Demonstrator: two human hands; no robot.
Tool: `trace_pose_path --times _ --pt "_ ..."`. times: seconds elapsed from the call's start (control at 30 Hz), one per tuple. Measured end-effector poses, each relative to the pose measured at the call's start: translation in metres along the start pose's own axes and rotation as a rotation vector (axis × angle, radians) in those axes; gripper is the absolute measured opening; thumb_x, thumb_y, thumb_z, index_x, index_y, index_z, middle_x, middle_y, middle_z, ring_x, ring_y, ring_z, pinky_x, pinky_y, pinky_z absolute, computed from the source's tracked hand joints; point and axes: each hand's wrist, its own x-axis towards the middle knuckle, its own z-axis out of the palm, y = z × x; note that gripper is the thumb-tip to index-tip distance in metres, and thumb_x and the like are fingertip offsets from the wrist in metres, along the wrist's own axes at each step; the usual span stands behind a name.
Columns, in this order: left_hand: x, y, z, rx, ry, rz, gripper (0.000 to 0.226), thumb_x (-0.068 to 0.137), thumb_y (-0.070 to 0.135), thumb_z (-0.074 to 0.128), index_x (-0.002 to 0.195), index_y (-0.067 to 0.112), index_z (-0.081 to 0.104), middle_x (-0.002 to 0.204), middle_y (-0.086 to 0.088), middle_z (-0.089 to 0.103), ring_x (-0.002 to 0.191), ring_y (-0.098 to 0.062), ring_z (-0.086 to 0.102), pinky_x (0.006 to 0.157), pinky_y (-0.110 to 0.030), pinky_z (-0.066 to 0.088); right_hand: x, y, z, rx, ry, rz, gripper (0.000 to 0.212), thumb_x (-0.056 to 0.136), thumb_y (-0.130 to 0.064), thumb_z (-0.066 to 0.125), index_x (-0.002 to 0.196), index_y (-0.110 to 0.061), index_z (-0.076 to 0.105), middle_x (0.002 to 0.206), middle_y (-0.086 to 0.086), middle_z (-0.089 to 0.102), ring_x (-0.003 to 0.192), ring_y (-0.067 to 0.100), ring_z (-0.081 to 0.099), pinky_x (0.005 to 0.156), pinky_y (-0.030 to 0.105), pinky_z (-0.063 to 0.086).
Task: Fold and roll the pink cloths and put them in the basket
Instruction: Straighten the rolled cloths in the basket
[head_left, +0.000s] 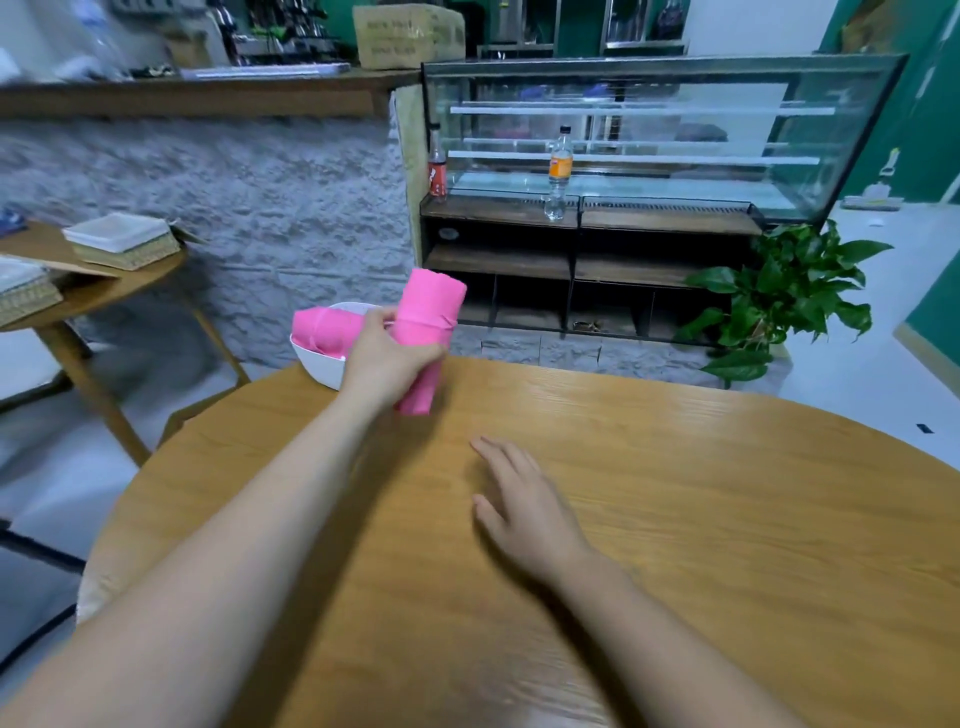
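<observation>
My left hand (387, 358) grips a rolled pink cloth (428, 312) around its middle and holds it nearly upright, tilted slightly, just right of the white basket (319, 366) at the far left edge of the round wooden table (675, 493). A second rolled pink cloth (324, 330) lies inside the basket. My right hand (524, 506) rests flat on the tabletop with fingers spread, holding nothing, nearer to me than the basket.
A smaller wooden table (104, 291) with woven trays stands to the left. Behind the table are a stone-faced counter, a glass display case (649, 135) with bottles, and a potted plant (779, 306) at the right.
</observation>
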Motion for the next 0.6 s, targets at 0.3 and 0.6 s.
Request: trace_pose_path --times 0.3,0.6 --pt "0.131 0.019 -0.048 0.576 0.027 0.261 0.075 0.064 0.038 0.079 0.136 0.036 0.056 0.117 0.001 0.066 0.118 -0.032 0.056 0.102 -0.047 0.046 0.005 0.015 0.026 -0.148 0.029 0.050 0.041 0.101 -0.032 0.051 0.142 -0.024 0.052 0.140 -0.008 0.051 0.131 0.015 0.047 0.114 0.035 0.041" --pt "0.188 -0.025 -0.047 1.125 -0.148 0.347 0.066 0.081 0.032 0.075 0.144 0.043 0.056 0.131 -0.007 0.047 0.128 -0.035 0.041 0.109 -0.052 0.029 0.002 0.017 0.029 -0.188 0.029 0.039 0.031 0.103 -0.036 0.048 0.130 -0.024 0.057 0.132 -0.008 0.052 0.121 0.018 0.051 0.102 0.035 0.046"
